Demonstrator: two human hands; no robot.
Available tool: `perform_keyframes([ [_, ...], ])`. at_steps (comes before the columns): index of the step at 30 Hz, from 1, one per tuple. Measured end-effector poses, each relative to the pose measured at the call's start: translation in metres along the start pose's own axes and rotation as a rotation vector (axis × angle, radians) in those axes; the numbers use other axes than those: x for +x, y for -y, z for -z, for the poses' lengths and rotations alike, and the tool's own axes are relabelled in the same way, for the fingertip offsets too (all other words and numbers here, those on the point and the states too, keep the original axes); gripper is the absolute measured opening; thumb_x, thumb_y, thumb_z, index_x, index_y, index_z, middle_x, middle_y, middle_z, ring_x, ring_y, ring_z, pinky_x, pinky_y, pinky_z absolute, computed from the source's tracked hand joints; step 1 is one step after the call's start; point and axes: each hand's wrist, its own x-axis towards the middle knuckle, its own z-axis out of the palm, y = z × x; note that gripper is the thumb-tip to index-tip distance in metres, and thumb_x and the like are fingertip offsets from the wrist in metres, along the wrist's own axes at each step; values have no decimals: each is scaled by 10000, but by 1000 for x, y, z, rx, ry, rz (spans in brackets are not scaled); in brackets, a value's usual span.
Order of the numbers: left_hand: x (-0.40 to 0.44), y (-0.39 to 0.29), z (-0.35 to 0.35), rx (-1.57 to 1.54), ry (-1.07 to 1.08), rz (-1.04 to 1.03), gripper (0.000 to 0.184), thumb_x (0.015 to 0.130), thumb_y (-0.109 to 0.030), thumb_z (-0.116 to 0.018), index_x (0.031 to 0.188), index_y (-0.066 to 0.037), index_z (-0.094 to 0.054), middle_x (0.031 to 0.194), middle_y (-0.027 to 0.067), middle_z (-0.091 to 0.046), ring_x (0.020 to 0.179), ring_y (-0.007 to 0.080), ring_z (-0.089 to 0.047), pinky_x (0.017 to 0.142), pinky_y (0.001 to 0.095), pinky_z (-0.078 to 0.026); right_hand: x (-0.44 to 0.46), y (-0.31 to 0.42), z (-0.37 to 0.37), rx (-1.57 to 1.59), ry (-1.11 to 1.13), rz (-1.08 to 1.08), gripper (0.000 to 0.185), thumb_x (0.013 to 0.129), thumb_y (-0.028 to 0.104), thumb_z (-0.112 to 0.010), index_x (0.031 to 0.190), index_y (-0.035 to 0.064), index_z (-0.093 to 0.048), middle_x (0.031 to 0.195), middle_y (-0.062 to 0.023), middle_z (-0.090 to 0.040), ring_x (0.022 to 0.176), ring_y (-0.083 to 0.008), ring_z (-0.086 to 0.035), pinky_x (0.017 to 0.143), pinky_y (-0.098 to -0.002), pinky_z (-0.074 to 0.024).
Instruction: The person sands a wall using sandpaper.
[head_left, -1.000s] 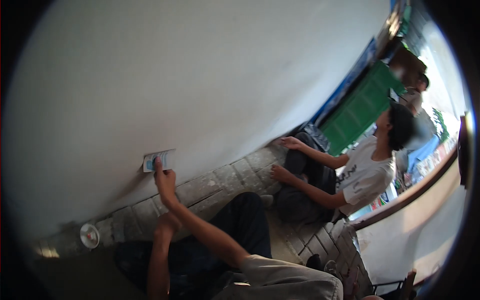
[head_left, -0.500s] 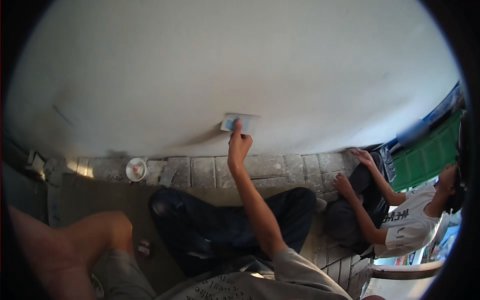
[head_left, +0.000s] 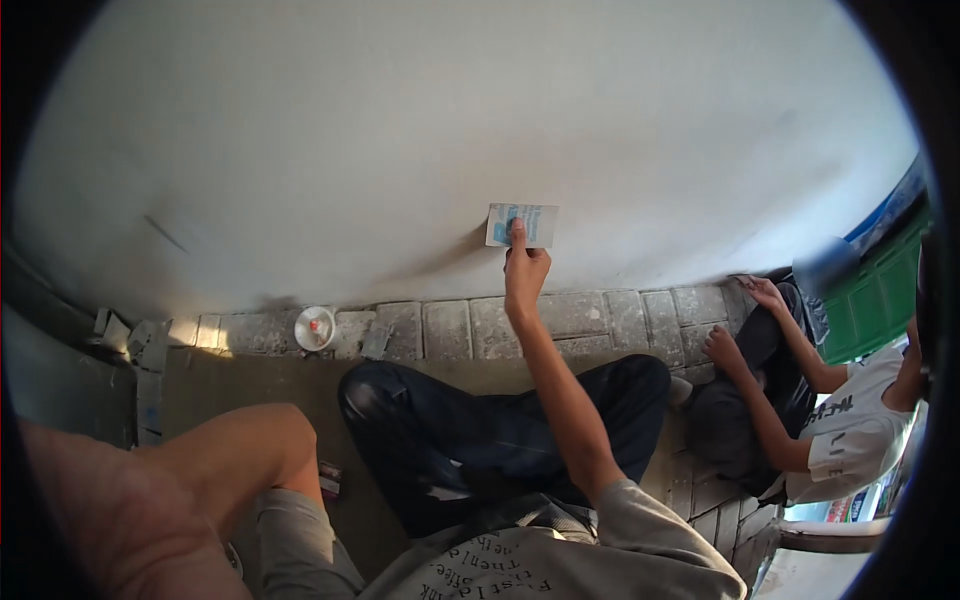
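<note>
In the upper middle, my right hand (head_left: 527, 275) pinches a small pale card (head_left: 540, 226) with blue print, its thumb lying over the printed face. The card is held up in front of the white wall (head_left: 400, 120). My left arm is bent, and the wrist and palm of my left hand (head_left: 120, 520) loom large and close to the camera at the lower left, with the fingers hidden. My crossed legs in dark trousers (head_left: 480, 430) rest on a mat (head_left: 240, 385) below the card.
By the wall sits a round white dish (head_left: 315, 328) with something red in it, on grey paving bricks (head_left: 495, 328). A small box (head_left: 329, 480) lies beside my left elbow. Another person in a white shirt (head_left: 850, 440) sits at the right, near a green panel (head_left: 875, 305).
The view has levelled out from a strong tilt, so the card and dish appear further right. My left palm has come into view near the camera. My right hand still holds the card.
</note>
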Motion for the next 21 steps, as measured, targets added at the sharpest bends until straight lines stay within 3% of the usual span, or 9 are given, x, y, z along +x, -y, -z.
perform_keyframes([
  [2,3,-6,0,-9,-12,-2,828,971,-440,-517,1450,-52,36,1456,338,-213,1219,403,-500,929,370,-522,-1,-1,1,-191,221,-21,438,970,397,-674,663,113,-544,567,67,-422,489,-42,-337,457,-259,-243],
  [4,2,-5,-4,-21,-48,14,802,971,-429,-513,1441,-49,15,1445,331,-226,1210,399,-503,930,375,-521,-5,-5,4,-217,200,-2,422,966,398,-681,682,107,-568,574,70,-435,485,-36,-348,447,-256,-246],
  [6,2,-7,-8,-22,-74,17,777,971,-417,-509,1433,-47,-7,1435,325,-239,1201,395,-505,930,379,-519,2,5,-3,116,-41,41,520,944,444,-691,668,13,-600,585,20,-499,553,-83,-413,511,-299,-327],
  [8,1,-8,-13,-32,-97,18,751,971,-406,-505,1425,-45,-28,1425,318,-252,1192,391,-508,931,384,-517,-2,2,-6,148,-56,20,523,954,442,-677,656,18,-603,586,11,-510,554,-81,-423,510,-295,-326],
  [10,-1,-8,-18,-36,-128,14,726,971,-395,-501,1416,-43,-49,1415,312,-266,1183,387,-511,932,388,-516,1,-11,-7,-152,199,-4,468,991,398,-637,740,4,-660,591,37,-479,545,-60,-375,500,-277,-282],
  [12,-3,-9,-21,-39,-154,23,700,972,-384,-497,1408,-40,-71,1405,305,-279,1175,383,-514,932,393,-514,-4,0,-9,-183,209,12,467,1004,392,-616,737,11,-659,590,40,-468,545,-62,-369,504,-275,-280],
  [15,-4,-9,-29,-44,-194,27,663,972,-367,-491,1396,-37,-103,1390,296,-299,1161,377,-518,933,400,-512,1,22,-10,156,-129,8,512,989,437,-629,677,32,-600,568,20,-474,548,-73,-405,509,-272,-309],
  [19,-5,-4,-36,-61,-244,23,614,972,-345,-483,1379,-32,-146,1369,283,-325,1143,369,-523,934,409,-508,3,0,-10,-56,218,60,415,991,411,-637,719,101,-601,555,67,-437,459,-33,-312,425,-244,-211],
  [21,-7,-2,-39,-57,-265,17,590,972,-334,-479,1371,-30,-167,1359,276,-338,1135,365,-526,935,413,-507,7,16,-5,66,51,41,420,991,404,-639,701,108,-574,557,65,-439,460,-35,-314,429,-247,-215],
])
